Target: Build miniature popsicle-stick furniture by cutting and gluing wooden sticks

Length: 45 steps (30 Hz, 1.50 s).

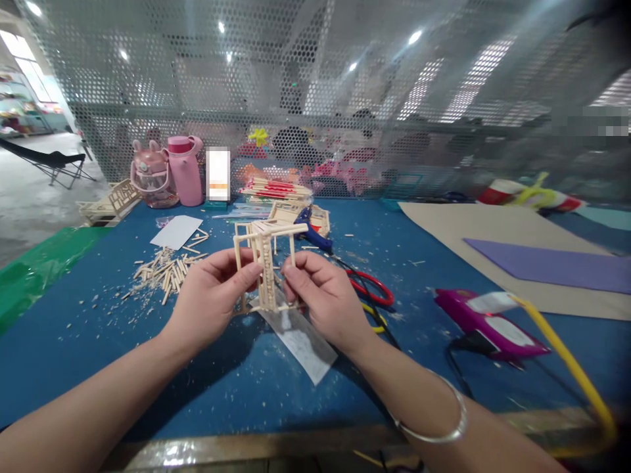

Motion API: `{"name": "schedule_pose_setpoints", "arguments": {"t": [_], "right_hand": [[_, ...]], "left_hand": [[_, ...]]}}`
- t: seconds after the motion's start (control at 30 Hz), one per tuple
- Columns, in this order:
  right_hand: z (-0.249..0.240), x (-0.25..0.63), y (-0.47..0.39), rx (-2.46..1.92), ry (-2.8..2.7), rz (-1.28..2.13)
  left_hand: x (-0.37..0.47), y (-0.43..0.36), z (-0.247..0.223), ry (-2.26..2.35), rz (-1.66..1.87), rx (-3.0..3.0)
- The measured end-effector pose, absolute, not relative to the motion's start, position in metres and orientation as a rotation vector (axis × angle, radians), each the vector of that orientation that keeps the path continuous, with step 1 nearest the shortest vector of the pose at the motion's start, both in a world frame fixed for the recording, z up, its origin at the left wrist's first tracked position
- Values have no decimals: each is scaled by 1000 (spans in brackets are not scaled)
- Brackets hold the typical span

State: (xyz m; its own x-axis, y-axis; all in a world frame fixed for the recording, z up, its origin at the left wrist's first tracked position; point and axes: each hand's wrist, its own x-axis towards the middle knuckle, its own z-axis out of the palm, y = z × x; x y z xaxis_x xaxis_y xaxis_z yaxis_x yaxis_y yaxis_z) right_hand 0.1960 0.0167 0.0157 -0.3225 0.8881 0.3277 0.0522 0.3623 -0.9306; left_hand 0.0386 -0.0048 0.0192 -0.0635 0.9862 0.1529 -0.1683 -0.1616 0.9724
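Above the blue tabletop I hold a small frame model made of thin wooden sticks (pixel 267 269), upright between both hands. My left hand (pixel 221 282) pinches its left side, thumb toward the middle post. On the opposite side my right hand (pixel 318 289) grips near a right-hand post; its fingertips are partly hidden. Below the model lies a translucent sheet (pixel 308 351). A blue glue gun (pixel 313 231) rests behind it, beside another wooden stick piece (pixel 323 217). Cut short sticks (pixel 170 270) are heaped left of my left hand.
A pink bottle (pixel 186 174) and a clear pink jug (pixel 150 177) stand at the back left. Bundled sticks (pixel 276 189) lie by the mesh screen (pixel 197 85). To the right are a magenta tool (pixel 486 322), a purple sheet (pixel 547 263) and red tape ring (pixel 374 286).
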Motion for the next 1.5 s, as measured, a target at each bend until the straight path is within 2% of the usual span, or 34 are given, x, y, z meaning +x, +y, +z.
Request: {"name": "schedule_pose_setpoints", "arguments": {"t": [0.67,0.9,1.5], "right_hand": [[13,197,19,-849,-1649,1085],[11,198,20,-833,-1665,1098],[13,197,18,-828,-1686,1061]], "left_hand": [[35,-6,19,995,1416,1154],[34,0,29,809,1463,1057],[34,3,33,884,1428,973]]}}
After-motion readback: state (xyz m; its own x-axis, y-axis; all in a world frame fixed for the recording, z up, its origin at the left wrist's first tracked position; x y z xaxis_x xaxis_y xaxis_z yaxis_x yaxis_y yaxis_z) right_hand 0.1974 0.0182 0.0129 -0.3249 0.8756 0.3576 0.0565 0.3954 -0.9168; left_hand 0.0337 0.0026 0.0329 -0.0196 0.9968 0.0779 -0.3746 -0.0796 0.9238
